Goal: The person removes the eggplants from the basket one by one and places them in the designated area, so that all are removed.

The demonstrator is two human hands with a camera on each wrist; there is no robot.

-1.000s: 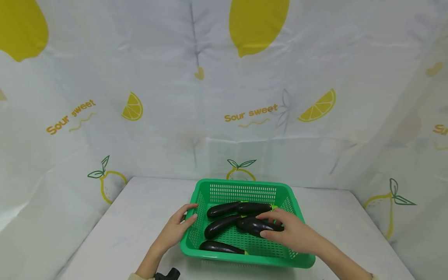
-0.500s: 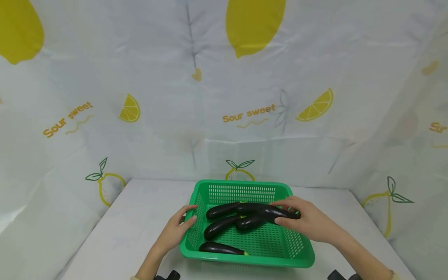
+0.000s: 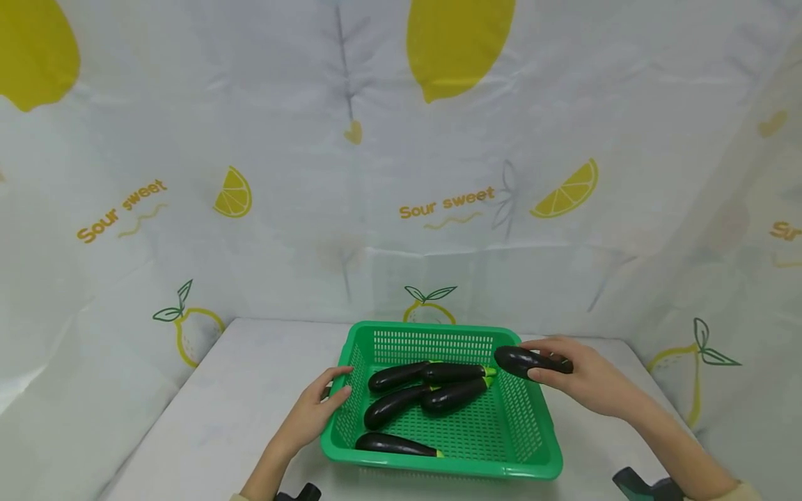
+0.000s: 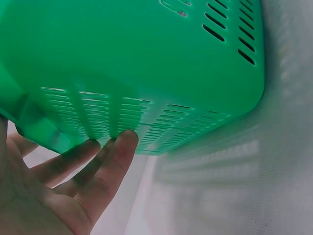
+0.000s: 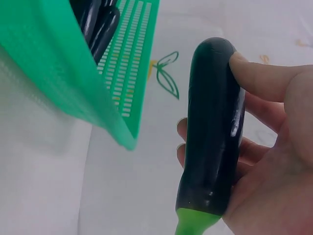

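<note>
A glossy dark purple eggplant (image 5: 212,122) with a green stem end is in my right hand (image 3: 592,376). The thumb lies on one side of it and the fingers wrap the other, above the right rim of the green plastic basket (image 3: 432,467). Several more eggplants (image 3: 397,407) lie in the basket, one along its near side (image 3: 395,443). At the basket's left rim my left hand (image 3: 311,410) grips the edge. Left wrist view: several fingers (image 4: 110,171) rest against the slotted outer wall under the rim, the thumb mostly hidden.
The basket stands on a white-covered table (image 3: 207,410). Behind and at both sides hangs a white sheet (image 3: 301,243) with lemon prints. Black wrist devices (image 3: 648,485) show at the bottom edge of the head view.
My right hand has lifted one eggplant off the others and carried it right and up, over the basket's right rim. The left hand has stayed at the left rim.
</note>
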